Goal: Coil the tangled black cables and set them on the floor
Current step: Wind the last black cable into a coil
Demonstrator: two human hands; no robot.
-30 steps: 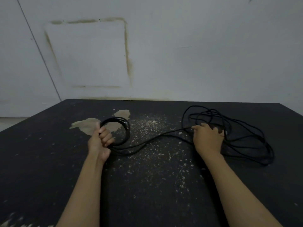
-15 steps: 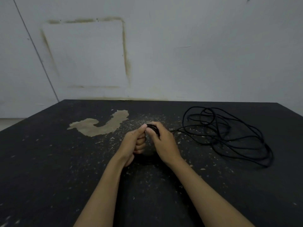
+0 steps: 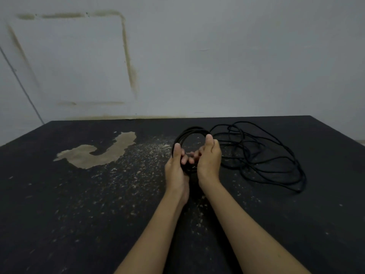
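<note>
Hands meet at the middle of a dark, scuffed surface (image 3: 59, 204), both mine, both curled round a small coil of black cable (image 3: 189, 132). My left hand (image 3: 174, 167) grips the coil's left side with the thumb laid up along it. My right hand (image 3: 209, 159) holds the right side, thumb upright on the loop. The coil stands up between them, its top arc clear above my fingers.

Just to the right, a loose tangle of black cable (image 3: 262, 155) sprawls on the surface, touching or nearly touching my right hand. I judge that I am midway through coiling: a few turns are made and most of the length is still unwound. The next move calls for the left hand to keep the loops while the right draws out more slack and lays on another turn.

The coil's lower part hides behind my fingers, and where it joins the tangle I cannot tell. No floor is in view. A pale worn patch (image 3: 98, 155) lies to the left.
</note>
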